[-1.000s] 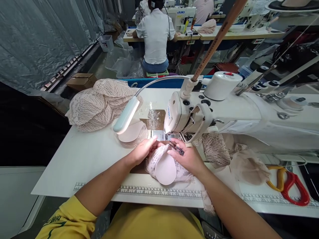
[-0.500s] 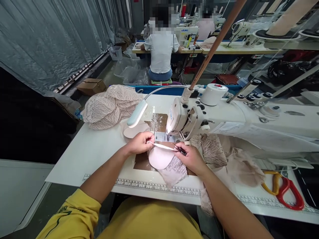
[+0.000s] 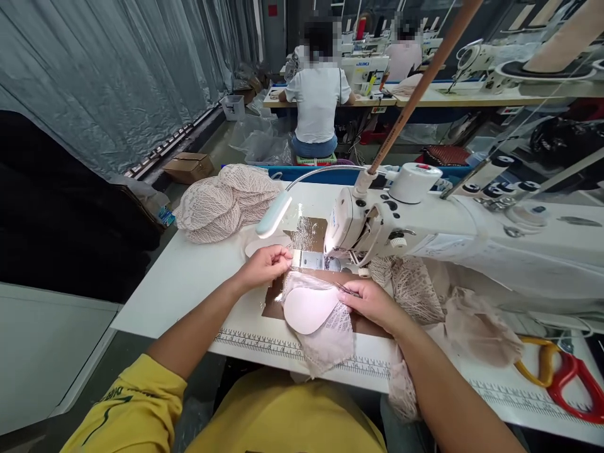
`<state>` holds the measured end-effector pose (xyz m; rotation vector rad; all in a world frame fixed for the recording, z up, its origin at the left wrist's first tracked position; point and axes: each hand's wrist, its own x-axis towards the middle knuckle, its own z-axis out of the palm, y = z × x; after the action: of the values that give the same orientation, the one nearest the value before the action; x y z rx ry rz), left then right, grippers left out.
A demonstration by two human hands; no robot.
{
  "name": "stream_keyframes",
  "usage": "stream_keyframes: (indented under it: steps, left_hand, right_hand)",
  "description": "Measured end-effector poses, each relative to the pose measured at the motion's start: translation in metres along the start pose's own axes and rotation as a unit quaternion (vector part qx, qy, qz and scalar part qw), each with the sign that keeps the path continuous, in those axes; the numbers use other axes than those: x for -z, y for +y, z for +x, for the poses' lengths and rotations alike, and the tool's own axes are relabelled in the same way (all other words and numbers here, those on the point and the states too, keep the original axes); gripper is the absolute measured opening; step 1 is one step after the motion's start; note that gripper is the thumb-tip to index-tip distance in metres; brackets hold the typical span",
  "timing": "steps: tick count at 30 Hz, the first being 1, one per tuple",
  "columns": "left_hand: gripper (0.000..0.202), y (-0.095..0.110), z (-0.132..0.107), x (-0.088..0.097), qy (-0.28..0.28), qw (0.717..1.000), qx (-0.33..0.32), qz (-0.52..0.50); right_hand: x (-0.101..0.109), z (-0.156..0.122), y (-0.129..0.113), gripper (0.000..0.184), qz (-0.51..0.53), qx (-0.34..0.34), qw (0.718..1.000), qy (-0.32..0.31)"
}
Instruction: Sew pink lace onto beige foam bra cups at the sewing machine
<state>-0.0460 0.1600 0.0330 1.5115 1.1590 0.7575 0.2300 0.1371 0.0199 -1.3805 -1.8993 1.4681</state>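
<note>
My left hand is pinched closed just left of the sewing machine's metal needle plate; whatever its fingertips hold is too small to make out. Dark thread snips rest in my closed right hand, whose fingers also touch the edge of a smooth pale pink cup pad. Beneath the pad, a piece of pale lace fabric spreads over the table's front edge. The sewing machine head stands just beyond my right hand.
Lace cups are piled at the table's back left. A lamp on a bent neck hangs over the work. More lace fabric lies under the machine arm. Red-handled scissors lie at right. A person sits ahead.
The pad, earlier stretched by its upper edge between both hands, now lies flat on the lace. My left hand has come off it, and the right hand sits slightly lower.
</note>
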Motion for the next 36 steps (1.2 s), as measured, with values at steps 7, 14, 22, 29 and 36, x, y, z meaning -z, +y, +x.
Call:
stream_keyframes:
  steps: [7, 14, 22, 29, 36]
  left_hand:
    - [0.032, -0.006, 0.001, 0.030, 0.120, 0.991, -0.048, 0.031]
    - [0.020, 0.018, -0.007, 0.045, 0.175, 0.971, -0.073, 0.148]
    - [0.034, -0.002, -0.017, -0.017, -0.076, 0.992, 0.100, 0.021]
    - [0.031, -0.008, -0.011, -0.041, -0.067, 0.985, 0.028, -0.159]
    - [0.027, -0.009, -0.016, -0.062, -0.060, 0.990, 0.013, -0.123]
  right_hand:
    - [0.002, 0.002, -0.003, 0.031, -0.151, 0.035, 0.987, 0.052]
    - [0.002, -0.002, 0.000, 0.026, -0.304, 0.076, 0.921, 0.233]
    - [-0.019, 0.003, -0.006, 0.013, -0.198, 0.185, 0.955, 0.117]
    - [-0.016, 0.002, -0.011, 0.019, -0.113, 0.152, 0.981, 0.027]
    - [-0.032, 0.007, -0.031, 0.023, -0.122, 0.147, 0.975, 0.112]
